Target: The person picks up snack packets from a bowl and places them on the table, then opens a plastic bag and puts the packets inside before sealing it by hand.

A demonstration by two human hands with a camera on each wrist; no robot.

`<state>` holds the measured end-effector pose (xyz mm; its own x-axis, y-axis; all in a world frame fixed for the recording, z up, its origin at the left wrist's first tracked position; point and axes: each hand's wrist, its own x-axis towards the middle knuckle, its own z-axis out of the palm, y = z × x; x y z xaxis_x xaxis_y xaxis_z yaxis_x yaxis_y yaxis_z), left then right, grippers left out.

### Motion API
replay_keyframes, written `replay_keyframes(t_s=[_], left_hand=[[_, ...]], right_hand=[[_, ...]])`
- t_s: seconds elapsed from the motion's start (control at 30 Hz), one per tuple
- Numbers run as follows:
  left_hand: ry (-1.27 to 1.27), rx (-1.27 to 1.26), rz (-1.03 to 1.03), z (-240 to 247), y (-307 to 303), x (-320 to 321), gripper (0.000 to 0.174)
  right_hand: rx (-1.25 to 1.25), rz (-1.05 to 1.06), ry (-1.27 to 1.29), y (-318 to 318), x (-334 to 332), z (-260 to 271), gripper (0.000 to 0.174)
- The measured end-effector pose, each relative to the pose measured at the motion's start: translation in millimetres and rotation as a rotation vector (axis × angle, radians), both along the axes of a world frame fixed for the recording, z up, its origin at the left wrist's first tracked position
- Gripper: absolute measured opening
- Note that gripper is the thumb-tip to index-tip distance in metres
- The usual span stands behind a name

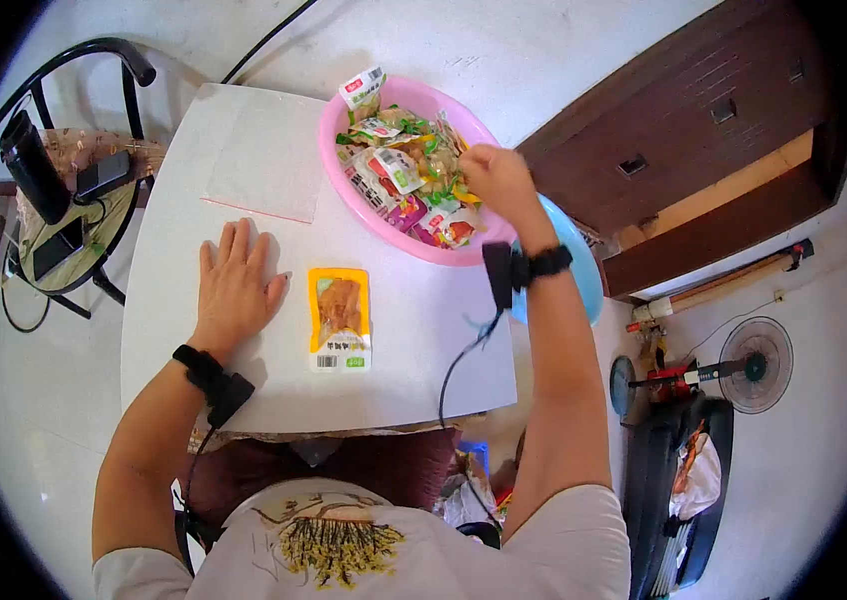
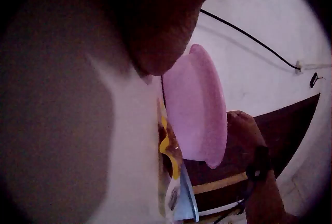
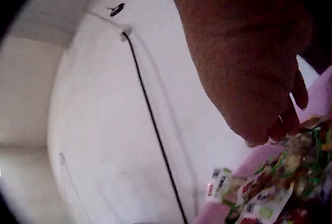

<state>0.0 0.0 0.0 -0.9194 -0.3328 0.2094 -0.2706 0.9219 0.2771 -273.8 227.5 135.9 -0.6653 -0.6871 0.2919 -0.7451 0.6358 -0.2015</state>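
My left hand (image 1: 236, 285) lies flat on the white table with its fingers spread, holding nothing. To its right lies a yellow-and-white snack packet (image 1: 340, 318) with brown food showing through its clear window. A pink basin (image 1: 332, 155), full of small snack packets (image 1: 399, 170), stands at the far right of the table. Over the basin's right side is my right hand (image 1: 497, 182), its fingers bent down at the packets (image 3: 270, 198). Whether those fingers pinch a packet I cannot tell, as the back of the hand (image 3: 249, 63) hides them partly.
A clear plastic sheet (image 1: 262, 160) with a red edge lies at the table's back. Beside the pink basin shows a light blue basin (image 1: 579, 260). At left, a chair (image 1: 94, 160) bears a black bottle (image 1: 36, 170) and phones. A fan (image 1: 756, 365) stands at right.
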Motion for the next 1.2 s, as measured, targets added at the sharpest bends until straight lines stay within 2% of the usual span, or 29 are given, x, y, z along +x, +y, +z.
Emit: replay_keyframes(t_s=[0.17,0.3,0.5,0.6,0.77,0.83,0.97,1.0,1.1,1.2], left_hand=[[0.024,0.006,-0.009,-4,0,-1,0.057],[0.020,0.004,0.004,-5,-1,-4,0.057],[0.014,0.005,0.004,-5,-2,-3,0.058],[0.019,0.007,0.004,-3,-2,-2,0.057],[0.032,-0.002,0.009,-6,-1,-4,0.056],[0.037,-0.015,0.014,-4,0,-4,0.056],[0.050,-0.028,0.010,-7,1,-2,0.055],[0.058,-0.043,0.009,-8,1,-2,0.055],[0.076,-0.076,0.005,-9,1,0,0.053],[0.099,-0.084,-0.011,-8,1,1,0.052]], right_hand=[[-0.090,-0.182,0.052,-18,-65,-14,0.025],[0.017,-0.305,0.101,-40,-79,-28,0.024],[0.136,-0.339,0.114,-53,-83,-35,0.022],[0.097,-0.311,0.231,-41,-86,-33,0.023],[-0.468,-0.213,-0.073,-6,-91,-4,0.027],[-0.681,-0.236,-0.278,1,-61,21,0.030],[-0.892,-0.157,-0.612,14,4,56,0.021],[-0.879,-0.131,-0.652,20,12,58,0.015],[-0.871,-0.056,-0.710,33,46,57,0.016],[-0.752,-0.145,-0.691,35,92,54,0.017]])
